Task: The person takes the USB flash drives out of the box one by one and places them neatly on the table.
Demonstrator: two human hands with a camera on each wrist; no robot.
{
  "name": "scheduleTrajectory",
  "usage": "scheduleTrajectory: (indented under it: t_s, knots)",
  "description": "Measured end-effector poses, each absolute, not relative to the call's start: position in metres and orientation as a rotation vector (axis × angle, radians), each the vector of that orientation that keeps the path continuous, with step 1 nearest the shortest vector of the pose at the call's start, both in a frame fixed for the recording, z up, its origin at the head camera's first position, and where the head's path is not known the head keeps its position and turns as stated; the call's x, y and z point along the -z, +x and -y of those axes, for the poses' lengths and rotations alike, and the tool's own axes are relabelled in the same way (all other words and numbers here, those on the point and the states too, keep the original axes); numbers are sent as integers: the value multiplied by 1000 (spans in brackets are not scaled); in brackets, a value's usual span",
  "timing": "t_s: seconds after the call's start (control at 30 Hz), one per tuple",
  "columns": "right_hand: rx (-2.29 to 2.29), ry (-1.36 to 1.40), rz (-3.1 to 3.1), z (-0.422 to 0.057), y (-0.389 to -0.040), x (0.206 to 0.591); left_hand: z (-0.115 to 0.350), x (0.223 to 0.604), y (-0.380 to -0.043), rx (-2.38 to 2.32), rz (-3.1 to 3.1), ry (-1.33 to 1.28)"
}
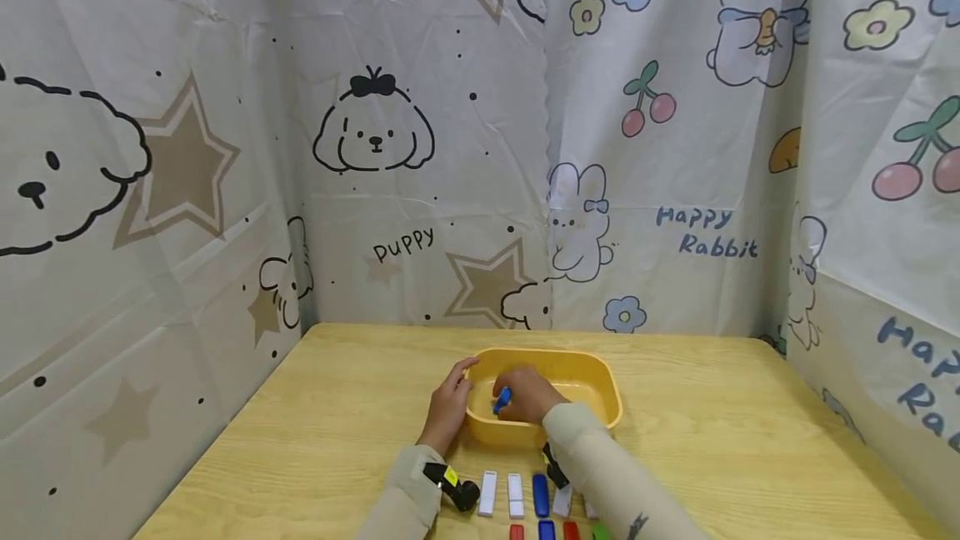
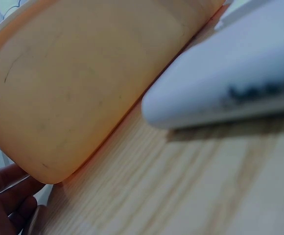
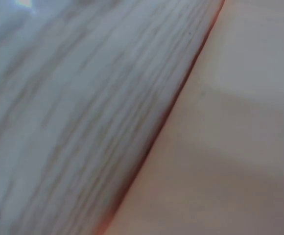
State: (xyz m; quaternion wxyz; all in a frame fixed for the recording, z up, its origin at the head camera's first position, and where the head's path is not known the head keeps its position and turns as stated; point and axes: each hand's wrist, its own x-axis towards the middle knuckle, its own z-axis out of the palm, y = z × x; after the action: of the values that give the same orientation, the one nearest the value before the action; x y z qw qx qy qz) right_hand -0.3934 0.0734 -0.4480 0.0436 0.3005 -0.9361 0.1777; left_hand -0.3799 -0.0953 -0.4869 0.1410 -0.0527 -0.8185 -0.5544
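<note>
In the head view, a yellow plastic basin [image 1: 600, 361] stands on the table. My right hand [image 1: 531, 396] reaches inside it and pinches a small blue oblong piece [image 1: 502, 400]; the fingertips are partly hidden. My left hand [image 1: 447, 402] rests against the basin's left outer side, fingers extended toward the rim. The left wrist view shows its fingers [image 2: 14, 193] touching the basin's corner [image 2: 59, 161]. A white rounded bar [image 2: 220, 83] lies close to that camera. Only basin wall [image 3: 240, 147] and tabletop appear in the right wrist view, without the hand.
In front of the basin lie rows of small oblong pieces: white ones [image 1: 487, 493], a blue one [image 1: 541, 495], red ones [image 1: 517, 532] and a green one [image 1: 600, 532]. My right sleeve [image 1: 615, 465] covers some. Patterned curtains [image 1: 420, 273] surround the wooden table [image 1: 360, 390].
</note>
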Motion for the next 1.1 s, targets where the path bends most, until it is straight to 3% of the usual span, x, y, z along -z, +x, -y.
scheduleTrajectory:
  t_s: [0.7, 1.1]
  knots:
    - [-541, 844, 2830, -78, -380, 431, 96, 492, -380, 1574, 2350, -171]
    - [-664, 1008, 2657, -93, -339, 400, 96, 489, -380, 1589, 2350, -170]
